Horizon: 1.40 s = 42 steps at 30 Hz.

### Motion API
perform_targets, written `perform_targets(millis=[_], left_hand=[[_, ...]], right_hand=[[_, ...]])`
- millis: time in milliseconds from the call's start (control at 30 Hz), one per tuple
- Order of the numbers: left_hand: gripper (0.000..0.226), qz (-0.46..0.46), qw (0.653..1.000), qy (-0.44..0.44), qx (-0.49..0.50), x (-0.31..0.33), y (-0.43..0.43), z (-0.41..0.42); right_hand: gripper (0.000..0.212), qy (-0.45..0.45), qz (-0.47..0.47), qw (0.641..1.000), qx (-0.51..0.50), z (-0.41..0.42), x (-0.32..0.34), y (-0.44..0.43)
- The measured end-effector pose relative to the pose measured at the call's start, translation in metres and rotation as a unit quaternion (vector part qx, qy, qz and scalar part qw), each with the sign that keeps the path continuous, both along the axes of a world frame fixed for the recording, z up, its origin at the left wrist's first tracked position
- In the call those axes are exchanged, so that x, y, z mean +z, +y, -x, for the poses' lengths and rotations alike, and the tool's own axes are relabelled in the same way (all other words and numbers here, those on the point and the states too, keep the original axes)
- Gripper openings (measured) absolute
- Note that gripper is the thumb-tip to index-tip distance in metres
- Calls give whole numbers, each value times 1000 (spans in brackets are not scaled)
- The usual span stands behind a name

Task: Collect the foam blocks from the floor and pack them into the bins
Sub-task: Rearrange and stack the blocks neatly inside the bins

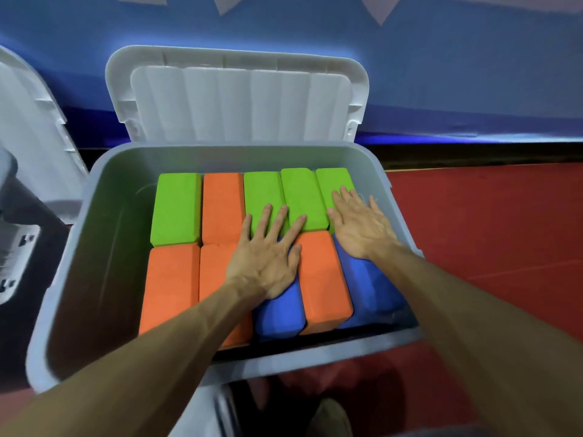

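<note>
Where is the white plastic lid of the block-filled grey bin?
Head view, upper centre: the white plastic lid stands raised at the far edge of the grey plastic bin, before the blue wall.

text: none readable | bin (72, 247), lid (236, 99), foam blocks (176, 206): plain | left bin (19, 247): dark marks, perhaps not lettering, blurred

I log the bin (94, 247) as pale grey and unpatterned. Its raised lid (239, 102) is white, with vertical ribbing on the underside.

Back row, left to right, I record a green block (176, 209), an orange block (222, 206) and three further green blocks (301, 197). Front row, left to right: two orange blocks (170, 285), a blue block (279, 316), a third orange block (325, 285) and a second blue block (369, 288). Each block is one solid colour, unpatterned.

The floor (489, 216) is red. The wall (441, 74) is blue with pale triangles (381, 11) along the top and a black strip (473, 156) at its foot. A second lid (31, 121) at left is pale grey.
</note>
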<state>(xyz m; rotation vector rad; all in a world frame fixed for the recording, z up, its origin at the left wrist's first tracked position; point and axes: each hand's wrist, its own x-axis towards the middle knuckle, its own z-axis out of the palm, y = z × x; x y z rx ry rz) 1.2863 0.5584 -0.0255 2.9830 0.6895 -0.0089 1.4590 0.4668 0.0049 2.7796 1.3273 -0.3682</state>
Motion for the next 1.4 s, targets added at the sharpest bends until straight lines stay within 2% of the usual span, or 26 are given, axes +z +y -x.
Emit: perform_targets(millis=[333,700,867,1000,1033,1167,1267,1333,1400], left_hand=[[73,8,1000,-12,-2,-4,0,4],[70,21,1000,-11,-17,-1,5,5],[65,124,990,-71,5,7,10,5],[59,310,939,-146,20,18,26,14],[55,312,937,-155,25,20,32,21],[53,123,981,-115,94,19,76,85],[54,104,981,-42,158,9,89,112],[55,90,979,-45,175,5,87,110],[55,75,980,-44,180,3,84,105]], right_hand=[[54,-71,-22,997,5,18,-5,-22],[56,-45,-67,997,-7,0,-27,-3],[55,-63,-84,994,12,4,-29,-9],[54,-49,-87,995,8,6,-27,-10],[54,-46,-86,995,1,5,-26,-10],[53,-22,-66,997,-21,9,-19,3],[55,-9,-32,997,-70,16,-1,18],[55,-26,-31,999,-24,35,8,32],[54,4,-51,998,41,65,10,50]])
